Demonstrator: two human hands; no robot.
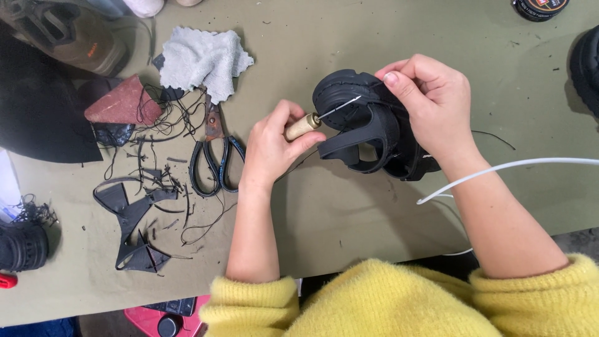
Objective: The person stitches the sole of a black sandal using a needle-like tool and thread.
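Black is the sandal [368,134] that the person is working on; it is sitting just above the green table [349,224], near the middle, held up off the cloth. The left hand [271,146] is closing tight around the wooden handle of an awl [304,126]; the thin metal tip is poking into the edge of the sole. The right hand [430,103] is wrapping around the back of the sandal, fingers curled shut on it, with the thumb pressing on top near the tip.

What could go wrong: the thumb is sitting very close to where the sharp tip is going in; if the awl is slipping or pushing through too fast, it could be jabbing that thumb. The sandal is only being held by one hand, so it could be twisting and the hole could be landing in the wrong spot. A dark thread [493,138] is trailing out to the right and could be snagging.

To the left, scissors [215,156] are lying flat, well apart from both hands; a grey rag [203,59] is resting above them; black scraps [134,218] are scattered about; a white cord [499,170] is crossing over the right arm.
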